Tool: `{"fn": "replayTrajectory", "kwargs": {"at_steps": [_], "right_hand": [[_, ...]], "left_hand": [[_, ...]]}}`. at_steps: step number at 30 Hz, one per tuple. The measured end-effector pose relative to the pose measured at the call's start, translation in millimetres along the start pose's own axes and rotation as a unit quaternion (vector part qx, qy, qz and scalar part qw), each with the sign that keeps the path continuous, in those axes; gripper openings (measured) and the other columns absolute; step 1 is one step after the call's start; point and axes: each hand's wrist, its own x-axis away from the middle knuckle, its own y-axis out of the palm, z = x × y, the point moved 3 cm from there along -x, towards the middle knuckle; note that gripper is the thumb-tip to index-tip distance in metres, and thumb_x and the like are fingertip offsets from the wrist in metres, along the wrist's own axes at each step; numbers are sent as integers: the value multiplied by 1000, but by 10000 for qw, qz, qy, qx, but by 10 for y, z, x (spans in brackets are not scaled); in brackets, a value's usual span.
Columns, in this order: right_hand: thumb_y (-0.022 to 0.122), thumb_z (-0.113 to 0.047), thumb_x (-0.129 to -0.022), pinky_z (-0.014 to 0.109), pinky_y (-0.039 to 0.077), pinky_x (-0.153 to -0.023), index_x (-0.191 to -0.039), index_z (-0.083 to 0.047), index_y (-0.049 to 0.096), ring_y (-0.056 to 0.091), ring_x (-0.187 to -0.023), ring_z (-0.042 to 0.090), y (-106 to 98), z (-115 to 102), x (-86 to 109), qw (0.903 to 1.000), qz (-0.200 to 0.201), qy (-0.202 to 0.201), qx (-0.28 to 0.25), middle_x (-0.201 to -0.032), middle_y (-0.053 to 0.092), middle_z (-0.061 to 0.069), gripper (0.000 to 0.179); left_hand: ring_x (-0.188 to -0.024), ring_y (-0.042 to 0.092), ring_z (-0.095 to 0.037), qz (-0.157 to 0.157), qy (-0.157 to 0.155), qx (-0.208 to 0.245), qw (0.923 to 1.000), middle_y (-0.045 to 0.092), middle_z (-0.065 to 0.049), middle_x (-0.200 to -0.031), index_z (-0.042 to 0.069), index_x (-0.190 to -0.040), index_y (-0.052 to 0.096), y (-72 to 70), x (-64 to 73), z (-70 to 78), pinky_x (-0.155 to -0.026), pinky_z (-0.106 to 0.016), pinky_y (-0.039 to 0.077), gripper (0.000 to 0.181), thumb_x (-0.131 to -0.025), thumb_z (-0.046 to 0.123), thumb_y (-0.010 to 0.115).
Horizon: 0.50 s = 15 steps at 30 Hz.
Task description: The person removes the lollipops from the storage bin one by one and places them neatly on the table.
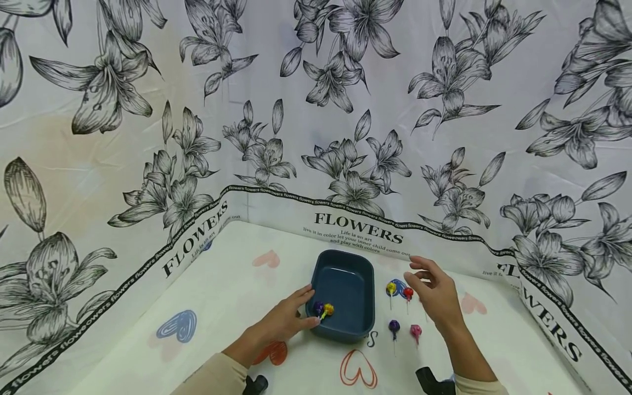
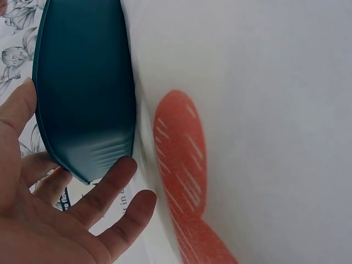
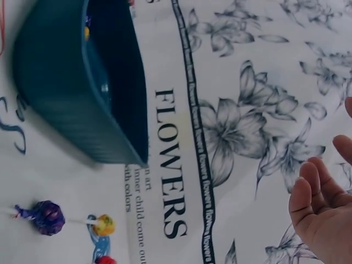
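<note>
A dark blue rectangular bin [image 1: 344,332] stands on the white cloth, with a purple lollipop [image 1: 318,308] and a yellow lollipop [image 1: 328,310] in its near left corner. My left hand [image 1: 283,318] touches that corner, thumb and fingers spread apart around the bin wall [image 2: 88,82]. To the right of the bin lie a yellow lollipop [image 1: 391,288], a red lollipop [image 1: 408,293], a purple lollipop [image 1: 394,326] and a pink lollipop [image 1: 416,331]. Over their right side hovers my right hand [image 1: 436,293], fingers loosely bent and holding nothing.
The white cloth [image 1: 222,296] is printed with hearts, among them a blue heart [image 1: 178,326] and a red outlined heart [image 1: 359,370]. Flower-patterned curtains [image 1: 276,82] enclose the back and sides, with a lettered border [image 1: 360,227] close behind the bin.
</note>
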Motion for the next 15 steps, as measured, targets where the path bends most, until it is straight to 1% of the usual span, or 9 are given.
{"fn": "replayTrajectory", "kwargs": {"at_steps": [4,6,13,15], "right_hand": [[58,-31,-83,27,47,-63,-118,-23,51,51,-88,18,31,-100,-31,9997,-59,-243,-57,-106,50,-3,37],[58,-31,-83,26,47,-66,-118,-23,51,51,-89,18,48,-146,-43,9995,-57,-287,-72,-107,50,-2,37],[60,-29,-82,26,47,-70,-118,-23,52,49,-91,17,121,-244,-81,9991,-13,-340,-242,-105,51,-2,37],[60,-29,-81,25,47,-70,-118,-22,51,49,-91,18,152,-259,-96,9988,-20,-375,-321,-106,51,-1,38]], "left_hand": [[-123,26,-21,26,-6,-4,10000,16,5,-143,20,-137,29,-1,9,4,-92,-45,31,73,-76,49,58],[-123,27,-22,25,-12,18,10000,16,5,-143,19,-137,29,0,10,3,-92,-45,31,73,-76,48,58],[-112,43,-20,-14,32,81,10000,15,5,-143,18,-137,29,6,-13,2,-86,-38,39,73,-76,47,59],[-112,43,-20,-16,18,68,10000,15,5,-143,19,-137,29,7,-18,1,-86,-38,40,73,-76,48,59]]}}
